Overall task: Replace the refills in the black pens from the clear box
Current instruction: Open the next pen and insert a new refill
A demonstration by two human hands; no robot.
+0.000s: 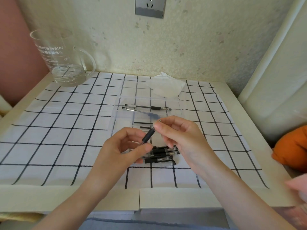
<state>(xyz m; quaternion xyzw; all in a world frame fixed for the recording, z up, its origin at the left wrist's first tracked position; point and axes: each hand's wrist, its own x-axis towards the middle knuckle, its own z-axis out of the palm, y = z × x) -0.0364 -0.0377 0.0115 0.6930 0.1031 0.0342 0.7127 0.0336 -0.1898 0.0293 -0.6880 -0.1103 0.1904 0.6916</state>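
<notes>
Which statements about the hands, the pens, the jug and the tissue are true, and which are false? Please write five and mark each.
1. The left hand and the right hand hold one black pen between them. True.
2. The glass jug is full to the brim. False: only a little water lies at its bottom.
3. Two pens lie in the clear box. True.
4. The white tissue lies nearer than the hands. False: it lies behind the box, by the wall.
5. A pile of black pens lies beneath the hands. True.

Soft, even daylight, barely any shadows on the checked cloth [66,138]; fisheye bends its grid near the edges, everything's slightly soft.
</notes>
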